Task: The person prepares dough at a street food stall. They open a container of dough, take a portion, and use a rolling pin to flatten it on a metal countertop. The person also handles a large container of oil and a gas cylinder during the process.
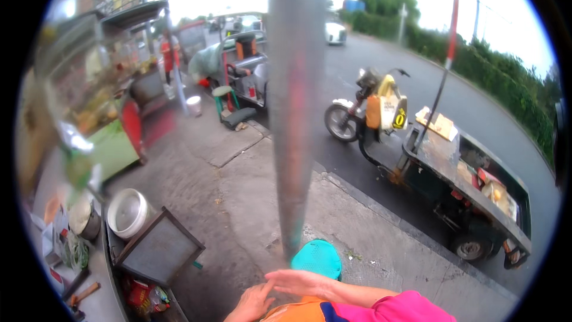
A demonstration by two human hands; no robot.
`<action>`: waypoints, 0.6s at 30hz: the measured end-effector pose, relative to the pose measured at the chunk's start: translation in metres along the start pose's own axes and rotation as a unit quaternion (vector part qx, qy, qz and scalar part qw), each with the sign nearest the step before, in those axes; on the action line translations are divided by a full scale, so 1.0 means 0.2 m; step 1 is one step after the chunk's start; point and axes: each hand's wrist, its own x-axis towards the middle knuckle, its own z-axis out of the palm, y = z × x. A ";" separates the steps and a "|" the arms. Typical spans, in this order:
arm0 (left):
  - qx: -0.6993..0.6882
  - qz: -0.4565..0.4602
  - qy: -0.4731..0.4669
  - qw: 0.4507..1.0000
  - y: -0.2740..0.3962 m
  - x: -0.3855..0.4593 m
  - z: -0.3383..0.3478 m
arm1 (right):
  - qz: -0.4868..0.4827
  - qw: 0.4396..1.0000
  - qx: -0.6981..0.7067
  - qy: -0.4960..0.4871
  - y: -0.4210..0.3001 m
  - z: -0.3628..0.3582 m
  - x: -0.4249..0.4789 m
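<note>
My left hand (pixel 254 302) is at the bottom centre, its fingers raised against the fingers of my right hand (pixel 296 282). The right hand reaches in from the right, held flat above the orange front of my clothing. Nothing shows between the two hands. Just beyond them a turquoise plastic stool (pixel 318 259) stands on the pavement, beside the foot of a grey metal pole (pixel 295 112) that rises through the middle of the view. To the left lies a tilted grey board with a dark frame (pixel 161 247).
A metal counter (pixel 105 273) with a pot (pixel 84 219) runs along the lower left, a white bucket (pixel 127 213) beside it. A cargo tricycle (pixel 429 161) stands by the kerb at right. A green stool (pixel 222 94) and a person in red (pixel 169 56) are farther off.
</note>
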 end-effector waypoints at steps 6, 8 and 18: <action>-0.215 -0.055 -0.016 0.975 -0.02 0.48 0.93 | -0.038 0.997 0.049 -0.043 -0.25 -0.59 -0.63; -0.206 -0.069 -0.029 0.976 0.05 0.65 1.14 | -0.034 0.998 0.031 0.036 -0.41 -0.79 -0.93; 0.192 0.094 0.014 0.977 0.32 1.73 1.21 | 0.150 0.468 -0.374 0.786 -1.21 -2.38 -3.48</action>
